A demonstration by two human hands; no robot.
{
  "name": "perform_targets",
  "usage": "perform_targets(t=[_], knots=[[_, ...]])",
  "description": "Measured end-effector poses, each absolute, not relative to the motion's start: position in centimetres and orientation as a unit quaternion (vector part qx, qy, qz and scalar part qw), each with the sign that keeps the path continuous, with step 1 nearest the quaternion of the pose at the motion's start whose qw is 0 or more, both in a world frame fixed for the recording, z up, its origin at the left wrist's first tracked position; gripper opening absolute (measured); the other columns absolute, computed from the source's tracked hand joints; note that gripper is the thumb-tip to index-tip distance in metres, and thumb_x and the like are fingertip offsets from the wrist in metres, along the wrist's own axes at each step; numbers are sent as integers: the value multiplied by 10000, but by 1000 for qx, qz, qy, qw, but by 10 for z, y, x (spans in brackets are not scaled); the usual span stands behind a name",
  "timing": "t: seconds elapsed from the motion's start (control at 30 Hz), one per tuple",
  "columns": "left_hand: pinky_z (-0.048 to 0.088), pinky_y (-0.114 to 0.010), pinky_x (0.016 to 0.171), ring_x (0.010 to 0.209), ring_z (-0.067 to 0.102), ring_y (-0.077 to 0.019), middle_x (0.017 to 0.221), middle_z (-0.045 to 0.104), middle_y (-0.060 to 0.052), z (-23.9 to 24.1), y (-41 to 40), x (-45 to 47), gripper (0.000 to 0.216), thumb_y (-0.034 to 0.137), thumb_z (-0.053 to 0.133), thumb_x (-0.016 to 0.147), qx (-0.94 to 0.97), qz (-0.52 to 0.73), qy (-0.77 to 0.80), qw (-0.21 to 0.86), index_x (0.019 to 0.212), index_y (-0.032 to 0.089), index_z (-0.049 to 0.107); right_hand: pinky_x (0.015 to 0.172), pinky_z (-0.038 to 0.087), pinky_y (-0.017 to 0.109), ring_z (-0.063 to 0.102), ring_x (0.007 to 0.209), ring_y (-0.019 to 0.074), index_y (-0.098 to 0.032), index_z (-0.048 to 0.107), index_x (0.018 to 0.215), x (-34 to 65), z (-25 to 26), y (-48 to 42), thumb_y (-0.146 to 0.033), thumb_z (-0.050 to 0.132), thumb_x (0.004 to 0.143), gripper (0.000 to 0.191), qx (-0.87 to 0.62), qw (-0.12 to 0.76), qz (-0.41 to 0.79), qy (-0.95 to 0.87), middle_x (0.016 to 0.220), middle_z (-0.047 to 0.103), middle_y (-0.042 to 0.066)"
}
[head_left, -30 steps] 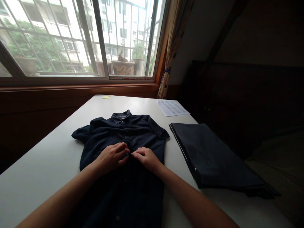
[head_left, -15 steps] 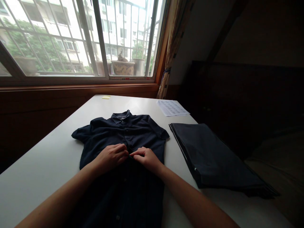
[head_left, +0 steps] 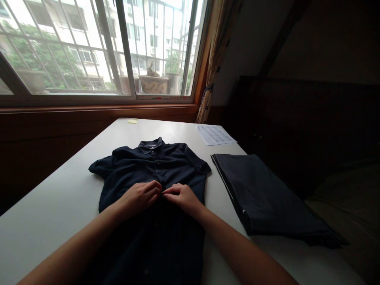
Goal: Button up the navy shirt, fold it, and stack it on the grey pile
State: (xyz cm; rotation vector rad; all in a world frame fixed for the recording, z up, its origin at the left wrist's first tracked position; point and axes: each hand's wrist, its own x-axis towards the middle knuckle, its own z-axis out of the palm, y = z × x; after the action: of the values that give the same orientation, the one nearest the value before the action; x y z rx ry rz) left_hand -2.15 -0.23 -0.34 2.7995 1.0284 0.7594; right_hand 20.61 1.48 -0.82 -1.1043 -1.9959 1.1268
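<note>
Softly rumpled, navy short-sleeved shirt [head_left: 166, 225]

Midway between the side edges of the plain white worktop [head_left: 59, 206], the shirt [head_left: 175, 158] is solid dark navy, with a whitish line inside its collar [head_left: 152, 145], while the folded cloth [head_left: 267, 194] along the right edge is blackish blue-grey with a thin pale line down its left side. Pale yellow marks the paper slip [head_left: 132, 121] at the far left corner, and the sheets [head_left: 215, 135] at the far right corner are white with rows of grey print. Beyond the far edge, the tan curtain [head_left: 218, 51] carries dark squares, the sill [head_left: 89, 108] is reddish brown, and a brown planter [head_left: 153, 85] bears a lighter curling pattern.
</note>
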Motion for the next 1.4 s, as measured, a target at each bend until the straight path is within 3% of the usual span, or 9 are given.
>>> perform_targets(t=[0.3,0.87,1.4], knots=[[531,-246,762,839,644,-135,1010,652,-52,-10,1,-24,95,175,460,996,910,259,318,55,1021,180,552,809,479,278,677,848,191,-195,805,901,200,-9,8,-312,702,845,166,-427,338,430,-720,867,761,36],[557,-248,788,872,656,-142,1007,646,-61,-12,-2,-26,108,158,469,984,894,297,331,57,1017,175,570,750,470,266,634,763,156,-211,791,935,196,-8,-4,-215,692,863,123,-381,398,270,-790,775,669,15],[588,-241,804,903,675,-139,1034,664,-73,-11,-3,-26,122,153,475,998,910,306,279,1,1062,164,577,763,472,252,667,809,161,-201,790,860,198,-10,5,-279,733,838,99,-406,387,412,-718,819,716,13]])
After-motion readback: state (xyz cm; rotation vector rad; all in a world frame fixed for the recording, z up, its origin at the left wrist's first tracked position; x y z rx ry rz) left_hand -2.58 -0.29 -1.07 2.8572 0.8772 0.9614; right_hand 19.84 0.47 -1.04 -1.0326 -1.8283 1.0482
